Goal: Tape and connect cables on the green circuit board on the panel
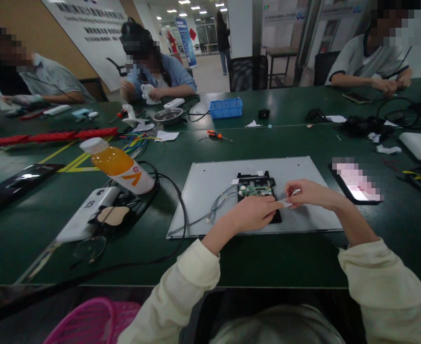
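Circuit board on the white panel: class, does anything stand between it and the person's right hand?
Partly. On the near side, the left hand and the white strip at its fingertips come between the circuit board and the right hand. Farther back, only black frame and white panel show between them.

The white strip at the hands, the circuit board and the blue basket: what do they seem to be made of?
White strip: perhaps paper or plastic; thin and pale, finish unclear.
Circuit board: probably fibreglass, green-coated; small parts sit on it.
Blue basket: likely plastic, seemingly satin; evenly coloured walls.
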`<state>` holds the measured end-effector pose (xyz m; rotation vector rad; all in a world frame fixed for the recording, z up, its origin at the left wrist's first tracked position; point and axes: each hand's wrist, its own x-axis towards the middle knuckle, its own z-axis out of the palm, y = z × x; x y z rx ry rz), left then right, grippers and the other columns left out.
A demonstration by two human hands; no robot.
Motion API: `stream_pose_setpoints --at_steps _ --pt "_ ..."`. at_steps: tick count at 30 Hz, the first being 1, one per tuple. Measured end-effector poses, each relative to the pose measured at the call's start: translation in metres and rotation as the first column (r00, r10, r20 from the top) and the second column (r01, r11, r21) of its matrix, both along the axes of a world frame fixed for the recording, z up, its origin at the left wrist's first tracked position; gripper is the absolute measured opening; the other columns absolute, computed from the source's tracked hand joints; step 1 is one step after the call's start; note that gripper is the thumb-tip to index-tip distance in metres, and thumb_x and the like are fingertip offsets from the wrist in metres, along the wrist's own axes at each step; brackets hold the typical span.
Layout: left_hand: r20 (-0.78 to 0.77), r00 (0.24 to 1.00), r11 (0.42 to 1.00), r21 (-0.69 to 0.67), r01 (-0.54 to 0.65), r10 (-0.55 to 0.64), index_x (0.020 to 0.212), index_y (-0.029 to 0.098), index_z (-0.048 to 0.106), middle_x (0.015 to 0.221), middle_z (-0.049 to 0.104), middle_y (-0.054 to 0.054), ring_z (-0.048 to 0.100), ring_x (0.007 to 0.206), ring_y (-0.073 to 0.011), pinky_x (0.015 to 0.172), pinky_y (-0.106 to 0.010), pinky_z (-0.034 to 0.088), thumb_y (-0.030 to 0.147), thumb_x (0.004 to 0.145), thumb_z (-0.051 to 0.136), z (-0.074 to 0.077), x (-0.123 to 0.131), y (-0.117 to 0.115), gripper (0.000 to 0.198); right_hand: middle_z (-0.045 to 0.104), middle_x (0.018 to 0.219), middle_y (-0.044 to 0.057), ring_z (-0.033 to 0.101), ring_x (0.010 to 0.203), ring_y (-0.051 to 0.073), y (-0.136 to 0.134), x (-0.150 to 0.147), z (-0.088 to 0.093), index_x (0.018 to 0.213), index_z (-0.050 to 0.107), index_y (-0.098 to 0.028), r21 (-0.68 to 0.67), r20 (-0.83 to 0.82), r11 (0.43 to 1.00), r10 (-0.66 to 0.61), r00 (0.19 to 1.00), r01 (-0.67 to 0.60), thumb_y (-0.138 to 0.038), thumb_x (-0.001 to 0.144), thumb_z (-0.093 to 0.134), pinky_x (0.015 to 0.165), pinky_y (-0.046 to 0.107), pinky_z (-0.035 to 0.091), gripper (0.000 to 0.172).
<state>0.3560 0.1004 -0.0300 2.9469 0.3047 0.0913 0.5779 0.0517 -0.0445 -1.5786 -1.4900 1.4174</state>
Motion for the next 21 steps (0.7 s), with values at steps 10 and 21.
stream_pose_setpoints --at_steps 10,21 --pt "-0.004 0.999 0.999 -0.029 -0.035 0.035 0.118 0.02 0.058 0.105 0.064 -0.007 0.065 0.084 -0.0176 0.071 -0.028 0.049 0.018 0.09 0.041 -0.005 0.0 0.002 0.034 0.067 0.082 0.003 0.061 0.074 0.015 0.005 0.002 0.0 0.084 0.064 -0.019 0.186 0.257 0.982 -0.006 0.966 -0.044 -0.03 0.074 0.062 0.067 0.028 0.047 0.015" --pt "-0.025 0.999 0.999 0.017 -0.046 0.046 0.114 0.023 0.058 0.109 0.063 -0.006 0.064 0.085 -0.0179 0.069 -0.029 0.048 0.017 0.088 0.043 -0.003 0.0 0.0 0.031 0.068 0.078 0.0 0.063 0.071 0.013 0.001 -0.012 -0.001 0.089 0.063 -0.02 0.113 0.099 0.972 0.194 0.976 -0.205 -0.031 0.079 0.056 0.063 0.025 0.048 0.016"
